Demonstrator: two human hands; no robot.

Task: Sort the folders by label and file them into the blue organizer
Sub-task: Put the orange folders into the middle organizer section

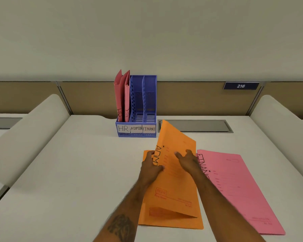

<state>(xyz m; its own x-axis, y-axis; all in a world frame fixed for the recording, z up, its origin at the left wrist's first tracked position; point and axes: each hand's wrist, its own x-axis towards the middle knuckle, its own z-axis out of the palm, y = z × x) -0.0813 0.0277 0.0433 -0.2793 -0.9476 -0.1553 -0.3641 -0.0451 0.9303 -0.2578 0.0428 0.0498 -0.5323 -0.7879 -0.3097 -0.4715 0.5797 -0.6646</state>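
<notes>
Head camera: both hands, left hand (151, 167) and right hand (188, 160), lift an orange ADMIN folder (175, 173); two HR folders (122, 96) fill the blue organizer (136, 132); pink FINANCE folder (238, 189) waits.

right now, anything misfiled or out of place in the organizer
Nothing misfiled. Two red HR folders stand in the blue organizer's HR slot, leaning slightly; the ADMIN and FINANCE slots are empty. Both hands, left hand and right hand, hold the orange ADMIN folder.
</notes>
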